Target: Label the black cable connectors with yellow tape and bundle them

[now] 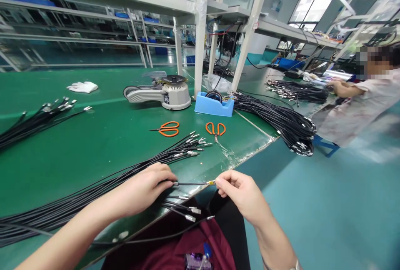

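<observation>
Green workbench (pixel 103 95) with two orange-handled scissors (pixel 168 128), an electric tape dispenser (pixel 159 91), white gloves (pixel 82 87), black cable bundles (pixel 281 116).

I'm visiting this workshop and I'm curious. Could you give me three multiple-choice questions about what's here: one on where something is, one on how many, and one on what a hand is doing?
1. Where does the white glove lie?
A. On the green workbench
B. On the floor
C. On a shelf overhead

2. How many pairs of orange-handled scissors lie on the bench?
A. One
B. Two
C. Three

3. What is the right hand doing?
A. Pinching a black cable near its yellow-banded end
B. Cutting with scissors
C. Lying open on the bench

Answers:
1. A, it lies on the green surface, left of the grey tape dispenser.
2. B, two pairs lie near each other, just beyond the cable ends.
3. A, its thumb and fingers grip the cable at the yellow band.
</observation>
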A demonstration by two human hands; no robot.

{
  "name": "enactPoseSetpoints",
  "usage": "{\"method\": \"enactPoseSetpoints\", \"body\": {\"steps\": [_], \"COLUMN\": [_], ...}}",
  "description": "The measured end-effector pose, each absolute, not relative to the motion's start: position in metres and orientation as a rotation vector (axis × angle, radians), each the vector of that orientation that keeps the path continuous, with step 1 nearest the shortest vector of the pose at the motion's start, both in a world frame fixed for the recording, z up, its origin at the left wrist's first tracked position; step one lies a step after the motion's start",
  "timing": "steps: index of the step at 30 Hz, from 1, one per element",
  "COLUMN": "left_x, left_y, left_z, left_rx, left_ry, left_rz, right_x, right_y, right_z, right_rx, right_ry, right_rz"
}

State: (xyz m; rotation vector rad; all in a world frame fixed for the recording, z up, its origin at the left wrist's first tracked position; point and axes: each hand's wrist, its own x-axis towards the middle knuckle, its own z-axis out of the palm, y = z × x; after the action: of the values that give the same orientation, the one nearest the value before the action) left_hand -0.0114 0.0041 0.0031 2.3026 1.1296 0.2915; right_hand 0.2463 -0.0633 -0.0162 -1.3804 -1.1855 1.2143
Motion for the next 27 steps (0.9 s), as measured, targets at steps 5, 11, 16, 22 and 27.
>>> {"method": "enactPoseSetpoints", "body": {"steps": [5, 11, 16, 22, 27], "left_x": [0.006, 0.045, 0.058, 0.061, 0.060], "left_y": [-0.001, -0.011, -0.010, -0.010, -0.010], "left_z": [0.013, 0.021, 0.022, 0.020, 0.017], "left_rx": [2.235, 1.973, 1.969, 1.934, 1.970], "left_ry": [1.067, 1.026, 1.022, 1.025, 0.970], "left_rz": [0.224, 0.245, 0.222, 0.160, 0.140], "right_x": [0.245, 0.245, 0.246, 0.246, 0.244], "right_y": [-0.061, -0.064, -0.067, -0.065, -0.065], "right_z": [-0.017, -0.017, -0.019, -0.020, -0.021], "right_rx": [-1.371, -1.388, -1.401, -1.394, -1.372], "right_ry": [-1.140, -1.108, -1.116, -1.083, -1.060], "right_rz": [1.202, 1.172, 1.159, 1.215, 1.240]}}
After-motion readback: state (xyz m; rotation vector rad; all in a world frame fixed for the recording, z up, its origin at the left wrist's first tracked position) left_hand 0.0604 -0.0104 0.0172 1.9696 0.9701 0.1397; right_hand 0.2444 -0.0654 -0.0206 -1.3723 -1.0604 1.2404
